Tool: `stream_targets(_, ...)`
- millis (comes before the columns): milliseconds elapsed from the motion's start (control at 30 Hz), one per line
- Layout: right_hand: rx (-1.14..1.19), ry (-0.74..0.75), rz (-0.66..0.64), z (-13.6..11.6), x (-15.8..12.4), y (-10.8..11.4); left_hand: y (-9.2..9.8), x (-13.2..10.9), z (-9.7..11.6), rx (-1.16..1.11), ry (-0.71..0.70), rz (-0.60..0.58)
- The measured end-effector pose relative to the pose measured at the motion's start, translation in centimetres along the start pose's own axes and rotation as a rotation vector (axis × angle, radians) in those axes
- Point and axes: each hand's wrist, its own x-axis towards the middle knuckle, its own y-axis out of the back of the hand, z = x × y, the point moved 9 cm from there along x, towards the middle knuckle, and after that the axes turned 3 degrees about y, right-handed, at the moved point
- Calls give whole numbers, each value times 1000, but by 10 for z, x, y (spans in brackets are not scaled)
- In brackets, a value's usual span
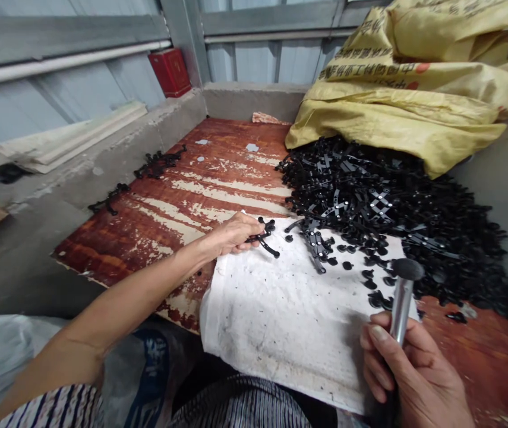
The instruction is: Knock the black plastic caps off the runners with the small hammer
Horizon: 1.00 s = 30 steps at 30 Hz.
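My left hand is closed on a black jointed linkage piece with round ends, above the upper left of a white cloth. At the lower right, my right hand grips a tool with a shiny metal shaft and a round dark head; its lower part is mostly hidden by the fingers. More black linkage pieces lie on the cloth between my hands. Small round black parts are scattered to their right.
A big heap of black parts fills the right of the worn red board, partly under a yellow sack. A few black pieces lie along the board's left edge. A red box stands on the ledge in the far corner.
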Motion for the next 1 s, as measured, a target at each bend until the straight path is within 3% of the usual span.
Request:
stream_targets(233,-44,31,-6,5,5,6,4,6,8,73,-59,32)
stream_targets(433,-71,50,37,1,4,8,1,12,7,63,6,-18)
stream_targets(800,-116,75,97,-4,-1,9,5,15,8,133,-1,-36)
stream_targets(1000,-115,71,60,-2,2,8,3,14,10,183,-33,-35)
